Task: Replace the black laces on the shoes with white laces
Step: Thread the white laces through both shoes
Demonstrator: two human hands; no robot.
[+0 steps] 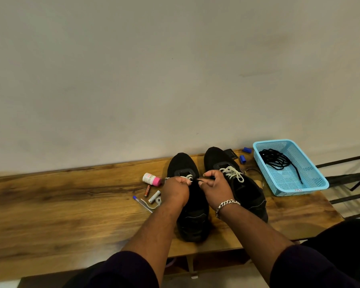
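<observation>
Left shoe (192,206): black, in the middle of the table (71,204), toe pointing at the wall (175,69), heel near the front edge.
Right shoe (243,183): just beside it, white lace (233,173) already crossed through the holes.
Left hand (176,190): fingers curled, pinching a bit of white lace over the left shoe.
Right hand (215,187): fingers curled too, pinching a thin lace end; silver bracelet (227,205) on the wrist.
Black laces (279,161): piled in the blue basket (316,181), which sits by the table's right edge.
Open room: lots of bare wood on the left.
Small stuff: pink-capped bottle (151,179), batteries (154,196) and pen (142,204) left of the shoes.
Hard to see: the left shoe's lace holes, hidden under both hands.
</observation>
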